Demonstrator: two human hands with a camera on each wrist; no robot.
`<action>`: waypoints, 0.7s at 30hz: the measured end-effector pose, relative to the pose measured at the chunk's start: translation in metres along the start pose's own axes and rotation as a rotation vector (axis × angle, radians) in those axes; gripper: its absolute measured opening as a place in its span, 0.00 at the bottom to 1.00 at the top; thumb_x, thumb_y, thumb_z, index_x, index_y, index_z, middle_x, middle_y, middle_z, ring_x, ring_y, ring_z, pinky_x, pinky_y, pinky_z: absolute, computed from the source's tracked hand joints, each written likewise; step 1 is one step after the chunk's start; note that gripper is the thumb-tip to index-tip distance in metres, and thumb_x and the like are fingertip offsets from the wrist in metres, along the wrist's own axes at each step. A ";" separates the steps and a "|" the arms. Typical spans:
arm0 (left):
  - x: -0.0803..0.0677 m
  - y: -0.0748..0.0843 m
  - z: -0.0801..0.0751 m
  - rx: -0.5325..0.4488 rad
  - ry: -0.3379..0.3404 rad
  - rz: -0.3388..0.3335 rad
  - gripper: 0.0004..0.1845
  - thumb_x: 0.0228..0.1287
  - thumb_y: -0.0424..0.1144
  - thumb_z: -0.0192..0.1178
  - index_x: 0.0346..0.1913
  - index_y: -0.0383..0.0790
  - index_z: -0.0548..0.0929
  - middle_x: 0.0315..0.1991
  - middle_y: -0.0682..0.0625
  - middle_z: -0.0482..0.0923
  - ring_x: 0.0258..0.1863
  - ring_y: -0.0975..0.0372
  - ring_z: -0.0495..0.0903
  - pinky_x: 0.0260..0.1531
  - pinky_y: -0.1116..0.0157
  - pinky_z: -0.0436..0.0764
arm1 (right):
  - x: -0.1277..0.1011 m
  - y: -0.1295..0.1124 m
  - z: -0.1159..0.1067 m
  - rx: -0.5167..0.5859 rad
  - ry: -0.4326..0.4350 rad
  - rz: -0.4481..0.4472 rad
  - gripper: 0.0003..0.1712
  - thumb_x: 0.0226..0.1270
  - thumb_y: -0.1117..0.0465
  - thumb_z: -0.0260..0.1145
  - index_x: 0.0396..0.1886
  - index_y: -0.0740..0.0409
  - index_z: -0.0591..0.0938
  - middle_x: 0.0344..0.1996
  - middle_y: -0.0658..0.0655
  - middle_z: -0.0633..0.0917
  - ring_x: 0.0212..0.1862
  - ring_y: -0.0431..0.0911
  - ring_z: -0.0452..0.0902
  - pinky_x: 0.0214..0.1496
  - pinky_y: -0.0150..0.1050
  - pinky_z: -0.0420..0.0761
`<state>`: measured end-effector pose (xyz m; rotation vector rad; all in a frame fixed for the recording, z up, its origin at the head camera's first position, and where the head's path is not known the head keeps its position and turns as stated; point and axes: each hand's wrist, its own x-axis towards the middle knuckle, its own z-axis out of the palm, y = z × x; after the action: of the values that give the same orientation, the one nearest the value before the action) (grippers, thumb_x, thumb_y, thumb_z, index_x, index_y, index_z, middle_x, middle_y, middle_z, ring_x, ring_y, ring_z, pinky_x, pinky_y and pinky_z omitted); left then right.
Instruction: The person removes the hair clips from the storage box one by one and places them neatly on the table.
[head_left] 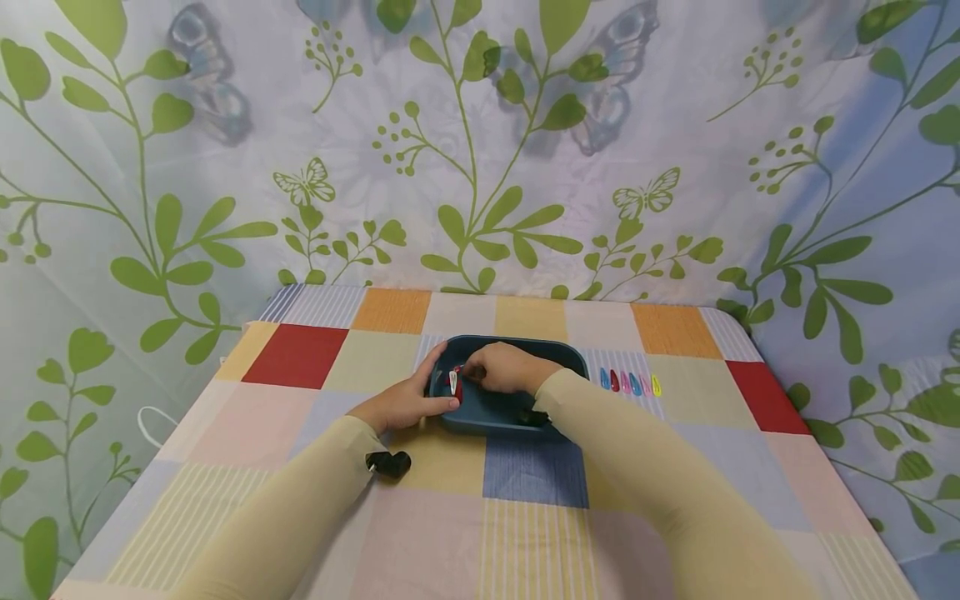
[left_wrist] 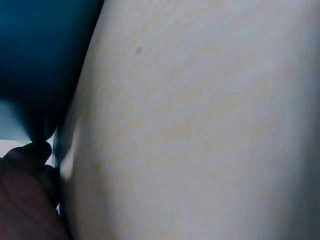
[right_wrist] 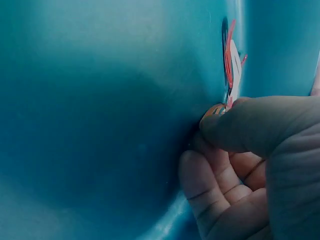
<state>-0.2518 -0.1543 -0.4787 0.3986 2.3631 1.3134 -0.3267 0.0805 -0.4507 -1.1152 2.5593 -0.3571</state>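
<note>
- Nearest: two cream sleeves [head_left: 300, 508] running up from the bottom edge over a patchwork tablecloth [head_left: 450, 533].
- Small black clip-like piece [head_left: 390, 463] lying on the cloth just beside the left wrist, below the fingers.
- Left hand [head_left: 405, 402] at the tray's near-left corner, thumb along the rim, fingers wrapped over the left wall: gripping the teal tray [head_left: 525, 350].
- Left wrist view: mostly sleeve, fingertips [left_wrist: 30, 160] pressed against dark tray wall (blurred, little more readable).
- Right hand [head_left: 506, 368] inside the tray, fingers curled down at its left end.
- Right wrist view: thumb and curled fingers [right_wrist: 220, 170] pinching a small orange-striped item [right_wrist: 216, 110] against the tray floor (too small to identify).
- Red-and-white hair clip [head_left: 455, 383] just beyond those fingertips, standing against the tray's left wall, between the two hands; same clip at [right_wrist: 231, 60] in the right wrist view.
- Dark object [head_left: 534, 415] in the tray's near-right corner, under the right wrist (partly hidden).
- Right of the tray, well clear of the fingers: row of coloured hair clips [head_left: 630, 383] on a striped patch, side by side.
- Farthest: leaf-and-butterfly curtain [head_left: 480, 142] behind the table.
</note>
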 end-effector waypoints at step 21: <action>0.001 0.000 0.001 0.011 0.003 -0.011 0.57 0.69 0.57 0.68 0.85 0.73 0.35 0.83 0.38 0.55 0.75 0.44 0.65 0.76 0.39 0.61 | -0.014 0.009 -0.012 0.169 0.033 0.045 0.22 0.77 0.63 0.62 0.68 0.54 0.84 0.23 0.44 0.78 0.24 0.38 0.67 0.34 0.33 0.69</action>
<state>-0.2522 -0.1534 -0.4794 0.3870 2.3726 1.2970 -0.3286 0.0978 -0.4407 -0.9970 2.5234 -0.5738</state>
